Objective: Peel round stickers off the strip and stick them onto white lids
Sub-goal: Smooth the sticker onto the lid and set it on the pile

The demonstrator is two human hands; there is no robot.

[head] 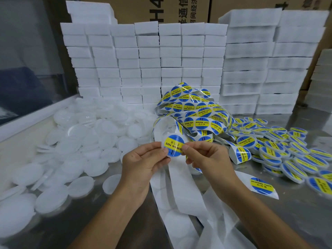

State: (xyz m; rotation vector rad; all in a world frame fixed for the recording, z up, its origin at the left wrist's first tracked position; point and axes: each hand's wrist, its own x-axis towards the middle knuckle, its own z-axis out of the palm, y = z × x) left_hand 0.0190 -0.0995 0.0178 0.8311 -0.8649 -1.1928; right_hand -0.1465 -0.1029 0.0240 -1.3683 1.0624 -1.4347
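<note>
A round blue and yellow sticker (173, 145) is held up between both hands above the table. My left hand (142, 163) pinches its left edge and my right hand (206, 157) pinches its right edge. Whether a lid is behind the sticker cannot be told. The white backing strip (177, 178), with empty round outlines, hangs down from under my hands and trails toward me. A tangled heap of strip (195, 112) still carrying stickers lies behind. Plain white lids (77, 141) are piled on the left. Lids with stickers on them (280, 150) are piled on the right.
A wall of stacked white foam blocks (147, 65) stands at the back, with cardboard boxes (179, 9) behind. The steel table (296, 203) shows at the right front. One loose sticker on a strip end (262, 186) lies near my right forearm.
</note>
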